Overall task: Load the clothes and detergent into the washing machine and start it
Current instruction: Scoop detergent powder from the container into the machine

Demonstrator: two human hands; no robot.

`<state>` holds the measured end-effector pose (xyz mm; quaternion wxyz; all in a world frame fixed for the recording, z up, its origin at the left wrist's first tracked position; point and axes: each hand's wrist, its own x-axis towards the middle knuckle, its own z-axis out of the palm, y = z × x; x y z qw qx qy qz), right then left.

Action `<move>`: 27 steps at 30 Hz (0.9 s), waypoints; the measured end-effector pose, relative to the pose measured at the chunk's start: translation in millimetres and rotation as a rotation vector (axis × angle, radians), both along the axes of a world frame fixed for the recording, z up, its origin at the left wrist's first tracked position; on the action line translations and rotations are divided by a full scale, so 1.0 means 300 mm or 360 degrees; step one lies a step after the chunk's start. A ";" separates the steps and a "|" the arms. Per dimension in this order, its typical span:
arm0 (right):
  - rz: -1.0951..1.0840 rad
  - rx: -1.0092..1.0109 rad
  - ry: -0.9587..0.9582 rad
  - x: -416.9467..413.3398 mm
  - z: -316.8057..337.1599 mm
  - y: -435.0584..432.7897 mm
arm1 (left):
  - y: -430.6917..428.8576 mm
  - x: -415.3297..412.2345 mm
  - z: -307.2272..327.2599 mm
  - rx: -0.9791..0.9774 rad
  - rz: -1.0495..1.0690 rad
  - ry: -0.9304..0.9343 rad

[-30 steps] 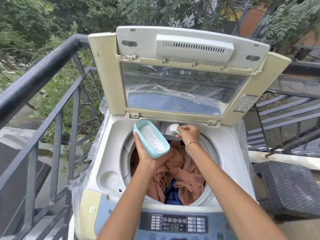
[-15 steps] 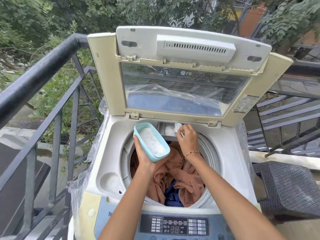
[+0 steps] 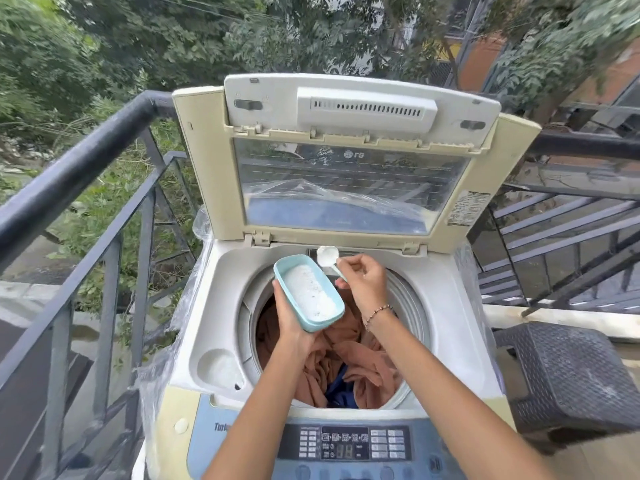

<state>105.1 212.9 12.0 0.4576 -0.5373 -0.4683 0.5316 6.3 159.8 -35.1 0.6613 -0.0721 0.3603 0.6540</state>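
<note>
Spilling is judged the chief risk here. The tub [image 3: 309, 292] of white detergent is held above the open drum [image 3: 408, 306] by the left hand [image 3: 289, 320], whose grip is curled round its near end from below. Only that end is supported, so a slip or a further tilt could drop powder in a heap onto the clothes [image 3: 349, 358], which lie brown and blue in the drum.

The scoop [image 3: 327, 255] is pinched by its handle in the grip of the right hand [image 3: 363, 282]. Its bowl is held just past the tub's far rim, in front of the tray [image 3: 356, 252] at the back of the opening. Whether powder is left in the bowl cannot be told. If some is, it could be scattered over the top of the washer [image 3: 221, 306] by a careless turn of the wrist instead of being tipped into the tray.

The washer stands outdoors beside a railing [image 3: 69, 174], so powder could also be carried off by a gust. The lid [image 3: 346, 168] stands raised and the panel [image 3: 346, 443] is not being touched; a start with the lid up would probably be refused.
</note>
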 end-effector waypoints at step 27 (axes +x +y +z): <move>0.0022 0.0349 -0.1273 0.377 0.065 -0.094 | 0.075 0.290 0.083 -0.0036 -0.0293 0.0238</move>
